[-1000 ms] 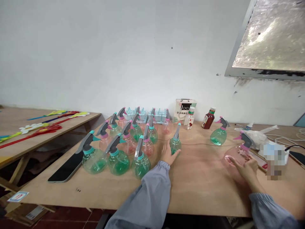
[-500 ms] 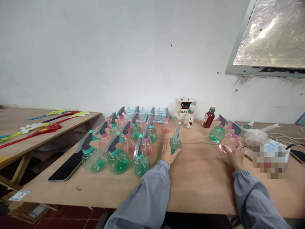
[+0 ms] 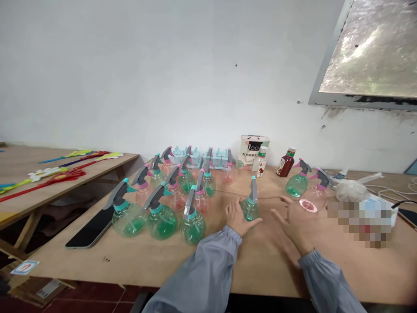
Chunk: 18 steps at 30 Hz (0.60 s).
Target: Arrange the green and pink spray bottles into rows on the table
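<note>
My left hand [image 3: 240,218] grips the round belly of a small green spray bottle [image 3: 250,204] that stands upright on the wooden table [image 3: 260,256]. My right hand [image 3: 295,224] hovers just right of it, fingers spread and holding nothing. A pink spray bottle [image 3: 315,194] leans tilted on the table further right, beside an upright green spray bottle [image 3: 298,180]. Left of my hands stands a cluster of several green and pink spray bottles [image 3: 169,195].
A black phone [image 3: 90,229] lies at the table's left front. A white carton [image 3: 252,151], a small white bottle [image 3: 259,161] and a brown bottle [image 3: 284,161] stand by the wall. Plastic wrap and cables [image 3: 355,188] lie at the right. A second table [image 3: 39,182] with coloured sticks is at the left.
My right hand let go of the pink bottle at the right and swung left, now open beside the green bottle. My left hand slid that green bottle slightly right and toward me.
</note>
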Motion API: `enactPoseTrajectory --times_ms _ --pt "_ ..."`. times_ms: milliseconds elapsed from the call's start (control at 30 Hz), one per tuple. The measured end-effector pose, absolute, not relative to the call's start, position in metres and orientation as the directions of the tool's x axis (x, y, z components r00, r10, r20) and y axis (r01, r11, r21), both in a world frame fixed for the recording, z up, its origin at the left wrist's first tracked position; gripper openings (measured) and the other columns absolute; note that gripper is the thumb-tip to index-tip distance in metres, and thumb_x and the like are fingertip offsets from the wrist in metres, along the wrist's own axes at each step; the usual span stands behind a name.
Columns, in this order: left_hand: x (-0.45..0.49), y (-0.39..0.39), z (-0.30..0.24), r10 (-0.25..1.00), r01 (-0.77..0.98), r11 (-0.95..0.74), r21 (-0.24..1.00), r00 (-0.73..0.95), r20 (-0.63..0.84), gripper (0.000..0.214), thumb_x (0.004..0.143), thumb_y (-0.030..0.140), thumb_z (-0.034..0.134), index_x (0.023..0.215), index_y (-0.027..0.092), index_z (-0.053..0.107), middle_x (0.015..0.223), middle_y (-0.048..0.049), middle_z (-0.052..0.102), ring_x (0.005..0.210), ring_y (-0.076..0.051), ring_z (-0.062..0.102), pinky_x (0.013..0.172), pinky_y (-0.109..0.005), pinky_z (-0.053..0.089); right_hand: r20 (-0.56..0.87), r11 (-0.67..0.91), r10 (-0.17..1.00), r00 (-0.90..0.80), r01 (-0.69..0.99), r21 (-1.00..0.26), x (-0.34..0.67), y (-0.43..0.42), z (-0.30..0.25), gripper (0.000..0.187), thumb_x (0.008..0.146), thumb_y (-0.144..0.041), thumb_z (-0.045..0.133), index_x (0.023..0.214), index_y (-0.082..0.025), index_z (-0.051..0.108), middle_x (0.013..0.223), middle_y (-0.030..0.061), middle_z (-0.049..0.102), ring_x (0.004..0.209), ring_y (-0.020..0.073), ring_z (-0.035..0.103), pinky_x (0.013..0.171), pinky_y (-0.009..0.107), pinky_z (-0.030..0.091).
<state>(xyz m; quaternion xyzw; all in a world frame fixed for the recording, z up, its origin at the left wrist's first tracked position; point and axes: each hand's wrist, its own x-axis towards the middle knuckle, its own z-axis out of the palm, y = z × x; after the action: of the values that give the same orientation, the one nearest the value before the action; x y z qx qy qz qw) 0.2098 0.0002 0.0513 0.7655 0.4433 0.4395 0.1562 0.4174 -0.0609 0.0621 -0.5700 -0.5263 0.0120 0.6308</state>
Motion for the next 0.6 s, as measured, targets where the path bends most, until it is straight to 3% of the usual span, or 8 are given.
enactPoseTrajectory --times_ms 67,133,267,333,433,533,600 --pt "0.217 -0.006 0.043 0.785 0.530 -0.592 0.608 0.206 0.585 0.099 0.056 0.068 0.084 0.132 0.016 0.048 0.124 -0.0174 0.063 0.116 -0.035 0.061 0.102 -0.054 0.043 0.617 0.424 0.739 0.269 0.526 -0.737 0.384 -0.053 0.071 0.085 0.067 -0.061 0.081 0.136 -0.025 0.049 0.139 0.0148 0.056 0.130 0.0341 0.053 0.113 0.057 0.040" --pt "0.221 -0.010 0.033 0.735 0.500 -0.651 0.571 0.225 0.640 0.098 0.056 0.070 0.082 0.131 0.017 0.049 0.122 -0.0173 0.064 0.114 -0.036 0.062 0.101 -0.057 0.043 0.601 0.468 0.785 0.150 0.493 -0.734 0.361 -0.046 0.081 0.093 0.070 -0.058 0.081 0.146 -0.025 0.039 0.148 0.0158 0.050 0.135 0.0314 0.050 0.113 0.052 0.041" --pt "0.222 -0.012 0.020 0.600 0.284 -0.796 0.535 0.249 0.760 0.105 0.053 0.078 0.078 0.132 0.017 0.048 0.116 -0.0153 0.064 0.103 -0.033 0.064 0.096 -0.056 0.047 0.575 0.440 0.796 0.190 0.471 -0.765 0.352 -0.039 0.092 0.064 0.082 -0.058 0.071 0.135 -0.027 0.053 0.131 0.0127 0.063 0.114 0.0269 0.064 0.101 0.046 0.052" --pt "0.223 -0.006 0.026 0.592 0.146 -0.805 0.575 0.136 0.794 0.090 0.067 0.074 0.071 0.132 0.016 0.047 0.113 -0.0135 0.064 0.102 -0.029 0.064 0.096 -0.051 0.049 0.571 0.427 0.782 0.251 0.452 -0.783 0.360 -0.038 0.091 0.051 0.085 -0.059 0.067 0.124 -0.027 0.061 0.117 0.0104 0.069 0.101 0.0256 0.068 0.094 0.045 0.055" --pt "0.234 0.021 0.057 0.713 0.109 -0.681 0.724 -0.127 0.690 0.047 0.091 0.049 0.055 0.127 0.018 0.051 0.118 -0.0128 0.061 0.114 -0.025 0.060 0.104 -0.045 0.046 0.584 0.460 0.769 0.261 0.408 -0.788 0.372 -0.038 0.086 0.048 0.084 -0.059 0.068 0.122 -0.029 0.064 0.110 0.0081 0.071 0.096 0.0245 0.068 0.089 0.044 0.057" --pt "0.250 0.063 0.100 0.799 0.261 -0.467 0.845 -0.286 0.529 0.035 0.091 0.031 0.057 0.124 0.022 0.057 0.137 -0.0130 0.052 0.130 -0.026 0.053 0.114 -0.045 0.038 0.583 0.483 0.785 0.208 0.383 -0.787 0.376 -0.041 0.085 0.047 0.084 -0.055 0.071 0.123 -0.031 0.064 0.113 0.0071 0.071 0.099 0.0234 0.069 0.089 0.042 0.057" --pt "0.258 0.092 0.125 0.850 0.380 -0.340 0.860 -0.268 0.454 0.038 0.090 0.026 0.057 0.128 0.026 0.060 0.145 -0.0115 0.049 0.141 -0.028 0.044 0.117 -0.047 0.033 0.578 0.486 0.796 0.182 0.378 -0.788 0.375 -0.043 0.087 0.045 0.084 -0.054 0.071 0.122 -0.030 0.064 0.116 0.0069 0.071 0.102 0.0233 0.069 0.092 0.043 0.057"
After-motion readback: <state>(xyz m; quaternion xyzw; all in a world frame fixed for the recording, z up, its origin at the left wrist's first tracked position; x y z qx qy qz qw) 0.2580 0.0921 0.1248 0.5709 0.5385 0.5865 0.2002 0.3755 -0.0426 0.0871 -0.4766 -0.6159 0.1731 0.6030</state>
